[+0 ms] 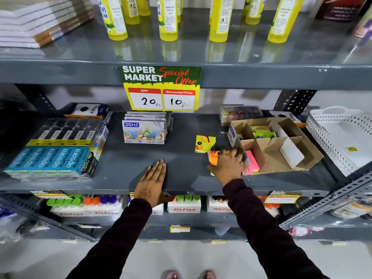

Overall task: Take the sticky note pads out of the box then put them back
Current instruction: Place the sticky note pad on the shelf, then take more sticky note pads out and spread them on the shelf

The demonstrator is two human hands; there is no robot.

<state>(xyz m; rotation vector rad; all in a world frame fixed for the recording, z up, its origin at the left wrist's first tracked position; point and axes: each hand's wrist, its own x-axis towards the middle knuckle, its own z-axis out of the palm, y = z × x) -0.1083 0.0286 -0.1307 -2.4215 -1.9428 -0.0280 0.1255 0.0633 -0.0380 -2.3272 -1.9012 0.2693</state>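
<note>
Two hands on the middle shelf (pixel 120 168); left hand (pixel 154 182) lies flat near the front lip, fingers (pixel 159 168) straight and together, holding nothing, just bracing; right hand (pixel 227 164) sits further right, its fingers (pixel 231 154) curled down over an orange pad (pixel 213 158) that lies on the shelf just beside the box (pixel 281 154); whether the pad is actually pinched or only covered, I cannot tell; something yellow shows under the wrist, too hidden to name.

Beyond the hand, a yellow pad (pixel 205 143) stands tilted on the shelf, apart from the box; pink pads (pixel 253 161) sit in the near-left compartment, green and yellow packs (pixel 261 132) in a far one; other compartments look bare; so some pads are out, some in.

Risks, my read:
- the box's near-left wall leans outward against the knuckles; pushing the orange pad in could fold that flap or shove the whole box right toward the white basket (pixel 342 133)
- loose cardboard dividers (pixel 289 148) look skewed; a pad dropped on one edge jams or lands in the wrong cell
- the yellow pad's tilt is marginal; a wrist brush tips it flat
- the orange pad is near the front lip; a weak pinch drops it to the floor
- the price sign (pixel 161 87) hangs low, blocking the far view.
</note>
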